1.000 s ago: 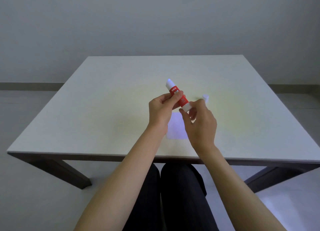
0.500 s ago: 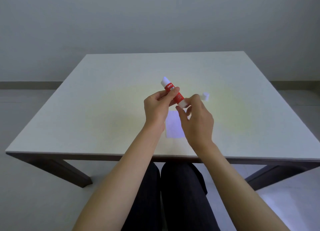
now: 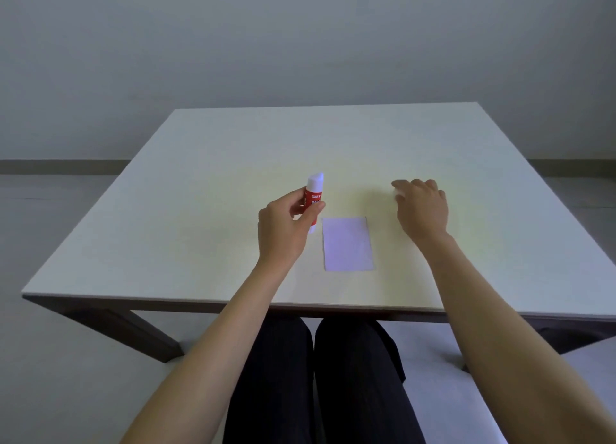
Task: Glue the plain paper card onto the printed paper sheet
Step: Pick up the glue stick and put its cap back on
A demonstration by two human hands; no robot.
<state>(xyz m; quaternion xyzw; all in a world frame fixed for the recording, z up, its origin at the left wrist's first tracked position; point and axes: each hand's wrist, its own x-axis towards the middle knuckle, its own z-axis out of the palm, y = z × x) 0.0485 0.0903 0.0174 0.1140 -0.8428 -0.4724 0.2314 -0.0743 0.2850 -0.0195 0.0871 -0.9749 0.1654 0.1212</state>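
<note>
Left grip (image 3: 286, 225) clamped on upright glue stick (image 3: 314, 198), right grip (image 3: 420, 207) loose over counter (image 3: 206, 163); risks smearing glue beyond card (image 3: 347, 243).

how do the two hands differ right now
The left hand grips an upright red glue stick; the right hand holds nothing visible. The left sits beside the paper card, the right reaches farther out, palm down. Both are bare and over the table.
</note>
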